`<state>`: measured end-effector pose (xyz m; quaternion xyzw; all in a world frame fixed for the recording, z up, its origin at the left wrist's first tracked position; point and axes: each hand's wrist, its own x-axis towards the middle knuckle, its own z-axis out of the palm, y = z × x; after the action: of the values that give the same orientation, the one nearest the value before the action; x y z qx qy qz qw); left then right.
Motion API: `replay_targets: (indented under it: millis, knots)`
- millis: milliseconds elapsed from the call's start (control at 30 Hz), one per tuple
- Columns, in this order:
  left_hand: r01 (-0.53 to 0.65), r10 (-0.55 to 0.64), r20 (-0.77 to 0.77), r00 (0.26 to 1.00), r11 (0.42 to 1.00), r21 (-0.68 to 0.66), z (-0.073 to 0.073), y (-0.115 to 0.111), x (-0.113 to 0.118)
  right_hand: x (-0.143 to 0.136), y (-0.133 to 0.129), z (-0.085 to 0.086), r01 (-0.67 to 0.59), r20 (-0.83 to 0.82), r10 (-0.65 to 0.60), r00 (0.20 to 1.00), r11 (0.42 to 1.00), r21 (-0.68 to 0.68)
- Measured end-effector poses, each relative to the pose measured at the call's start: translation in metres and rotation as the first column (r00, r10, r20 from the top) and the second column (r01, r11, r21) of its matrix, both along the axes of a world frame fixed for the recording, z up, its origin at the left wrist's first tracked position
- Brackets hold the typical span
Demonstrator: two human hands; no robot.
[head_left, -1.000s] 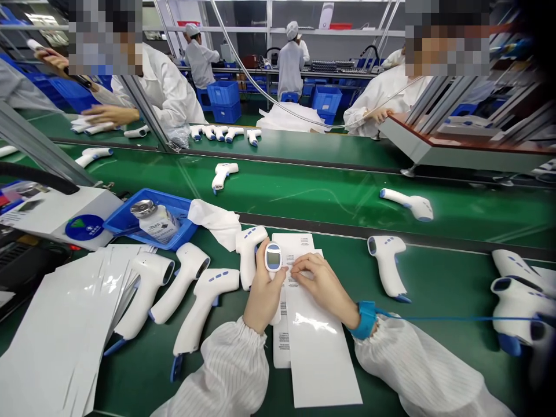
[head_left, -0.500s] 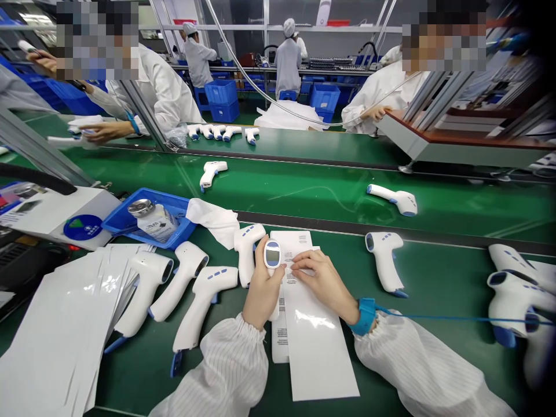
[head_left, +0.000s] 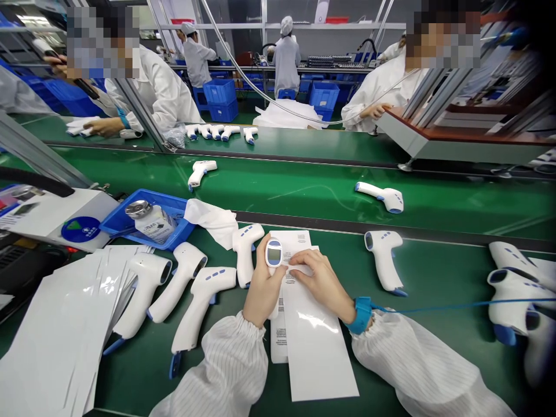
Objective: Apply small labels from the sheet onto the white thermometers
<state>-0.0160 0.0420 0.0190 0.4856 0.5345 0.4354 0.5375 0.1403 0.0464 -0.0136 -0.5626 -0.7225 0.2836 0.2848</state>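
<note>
My left hand (head_left: 263,289) is wrapped round the handle of a white infrared thermometer (head_left: 274,255), whose small grey screen faces me. My right hand (head_left: 321,281), wearing a blue wrist strap (head_left: 361,315), rests over a sheet of labels (head_left: 321,347) close to my left thumb. Its thumb and forefinger are bent and a little apart, with nothing visible between them. A second printed sheet (head_left: 279,336) lies partly underneath. Left of my hands, several more thermometers (head_left: 204,307) lie on the green bench. Another thermometer (head_left: 384,260) lies on the right.
At left are a stack of white sheets (head_left: 56,324) and a blue tray (head_left: 182,231) holding a metal-capped bottle (head_left: 152,220). Beyond runs a green conveyor (head_left: 278,185) carrying two thermometers. More thermometers (head_left: 516,295) are piled at far right. Co-workers in white sit across the line.
The two thermometers on the conveyor have shifted left. My right thumb and forefinger have spread slightly apart. My left hand keeps its hold on the thermometer.
</note>
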Motion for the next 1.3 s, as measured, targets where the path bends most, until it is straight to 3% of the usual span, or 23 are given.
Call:
replay_targets:
  millis: [233, 367, 467, 567, 667, 800, 1033, 1300]
  knots:
    - [-0.055, 0.056, 0.046, 0.997, 0.998, -0.020, -0.007, 0.000, 0.001, -0.004, 0.003, 0.000, 0.004, 0.044, -0.005, 0.999, 1.000, 0.024]
    - [-0.041, 0.041, 0.034, 0.999, 0.999, 0.005, -0.009, 0.003, 0.000, -0.004, -0.016, 0.012, -0.177, 0.076, 0.168, 0.983, 0.975, 0.135]
    - [0.002, -0.002, 0.030, 1.000, 1.000, 0.007, -0.007, 0.005, -0.001, -0.003, -0.038, 0.033, -0.325, -0.019, 0.326, 0.945, 0.945, 0.023]
    - [0.021, -0.020, 0.069, 0.997, 1.000, -0.017, -0.002, 0.000, 0.000, -0.001, -0.048, 0.054, -0.377, -0.279, 0.325, 0.904, 0.913, -0.154]
    - [0.034, -0.033, 0.117, 0.993, 0.999, -0.010, 0.001, -0.010, 0.004, -0.001, -0.035, 0.067, -0.256, -0.322, 0.210, 0.923, 0.961, -0.108]
    - [0.120, -0.092, 0.258, 0.962, 0.988, -0.097, -0.004, -0.020, 0.009, -0.002, -0.008, 0.068, -0.070, -0.275, 0.070, 0.959, 0.997, 0.009]
    - [0.101, -0.074, 0.273, 0.959, 0.991, -0.088, -0.012, -0.020, 0.014, -0.009, 0.009, 0.064, -0.019, -0.391, -0.021, 0.920, 0.995, -0.097]
    - [0.147, -0.114, 0.247, 0.962, 0.982, -0.120, -0.008, -0.021, 0.012, -0.009, 0.020, 0.064, -0.025, -0.369, -0.017, 0.929, 0.994, -0.110]
